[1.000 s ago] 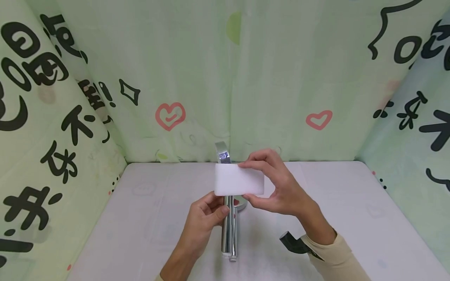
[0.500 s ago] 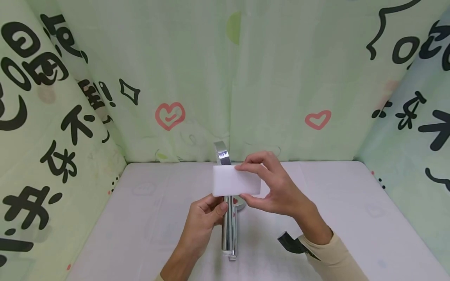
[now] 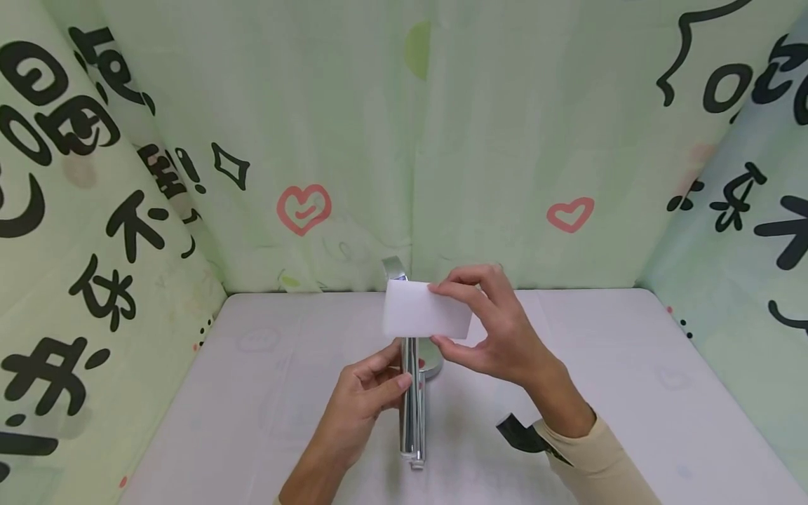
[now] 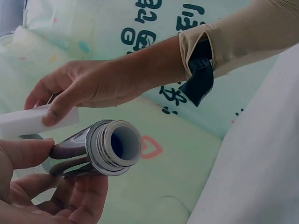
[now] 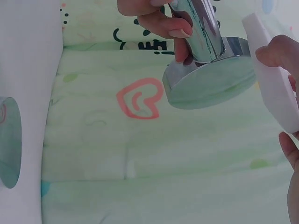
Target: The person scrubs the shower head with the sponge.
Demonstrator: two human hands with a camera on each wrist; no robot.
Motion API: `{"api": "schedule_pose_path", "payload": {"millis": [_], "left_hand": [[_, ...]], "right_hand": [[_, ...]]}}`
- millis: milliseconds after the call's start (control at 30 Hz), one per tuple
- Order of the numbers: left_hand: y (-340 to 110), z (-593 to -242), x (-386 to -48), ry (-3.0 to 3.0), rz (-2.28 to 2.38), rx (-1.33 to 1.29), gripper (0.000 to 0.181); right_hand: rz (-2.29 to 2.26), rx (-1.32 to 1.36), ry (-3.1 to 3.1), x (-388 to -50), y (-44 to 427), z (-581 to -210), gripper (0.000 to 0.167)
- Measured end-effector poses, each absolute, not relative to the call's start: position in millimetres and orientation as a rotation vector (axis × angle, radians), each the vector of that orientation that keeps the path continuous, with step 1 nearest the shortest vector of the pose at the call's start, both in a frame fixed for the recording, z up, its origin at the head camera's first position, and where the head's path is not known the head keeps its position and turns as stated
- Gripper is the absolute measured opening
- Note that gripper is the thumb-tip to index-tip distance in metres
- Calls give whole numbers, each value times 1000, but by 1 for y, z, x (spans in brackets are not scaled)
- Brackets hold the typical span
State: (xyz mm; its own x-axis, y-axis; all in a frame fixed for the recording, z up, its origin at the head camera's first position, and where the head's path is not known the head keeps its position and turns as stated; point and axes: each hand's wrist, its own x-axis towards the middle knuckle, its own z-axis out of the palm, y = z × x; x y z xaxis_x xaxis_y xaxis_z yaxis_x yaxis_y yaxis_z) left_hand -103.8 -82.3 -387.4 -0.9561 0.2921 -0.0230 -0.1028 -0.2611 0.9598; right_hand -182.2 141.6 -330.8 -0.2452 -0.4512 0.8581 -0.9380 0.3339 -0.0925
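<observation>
My left hand [image 3: 372, 400] grips the handle of a chrome hand shower [image 3: 409, 403], held up over the table. Its threaded, hollow end [image 4: 122, 147] points toward the left wrist camera. The right hand [image 3: 495, 322] pinches a white sponge block [image 3: 426, 308] by its edges, thumb below and fingers above. In the head view this sponge hides much of the shower's head, whose top edge shows above it. From the right wrist, the mirror-like shower head [image 5: 210, 84] sits close beside the sponge; whether they touch I cannot tell.
A second chrome piece with a round disc [image 3: 432, 361] and a thin rod lies on the white table [image 3: 284, 400] behind the shower. Printed green curtains [image 3: 353, 140] enclose the back and sides. A black strap [image 3: 520, 435] hangs from the right sleeve.
The sponge first shifts slightly left and down, then goes back up and tilts a little. My left hand keeps its grip on the shower handle.
</observation>
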Motion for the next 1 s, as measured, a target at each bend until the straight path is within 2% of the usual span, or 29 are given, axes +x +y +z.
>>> {"api": "schedule_pose_path", "payload": {"millis": [333, 500, 1000], "left_hand": [[-86, -389, -104, 1736, 2258, 325, 58], [-85, -390, -105, 1818, 2274, 289, 57], [-85, -389, -109, 1638, 2431, 314, 43]], "right_hand": [[808, 1168, -1864, -182, 143, -328, 47], [804, 1178, -1864, -182, 143, -330, 47], [745, 1258, -1817, -180, 140, -339, 42]]}}
